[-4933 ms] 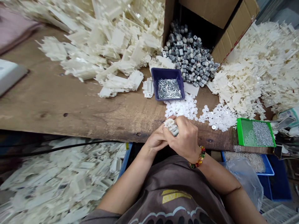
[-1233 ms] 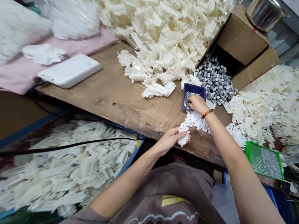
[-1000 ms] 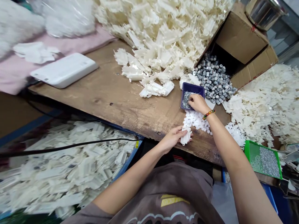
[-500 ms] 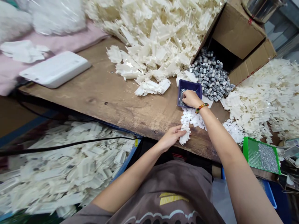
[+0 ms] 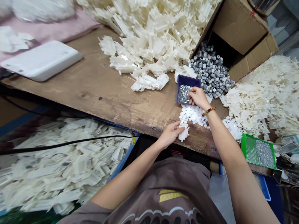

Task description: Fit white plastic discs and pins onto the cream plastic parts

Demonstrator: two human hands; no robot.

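Near the table's front edge, my left hand [image 5: 171,133] grips a small white plastic part [image 5: 183,130] between thumb and fingers. My right hand [image 5: 197,95], with a beaded bracelet at the wrist, is over the right side of a dark blue tray [image 5: 177,90]. Its fingers are pinched together; anything between them is too small to make out. Thin metal pins [image 5: 185,92] lie inside the tray. Small white discs [image 5: 192,114] are spread on the wood between the tray and the white part.
Behind are a heap of white plastic parts [image 5: 158,34], grey metal pieces [image 5: 211,73] and a cardboard box [image 5: 239,26]. A green tray [image 5: 258,152] sits at right, a white device [image 5: 42,60] at left, and more parts [image 5: 67,165] in a lower-left bin.
My right hand has drawn back from inside the tray toward its right edge, uncovering the pins. My left hand still holds the white part. The whole view has shifted slightly.
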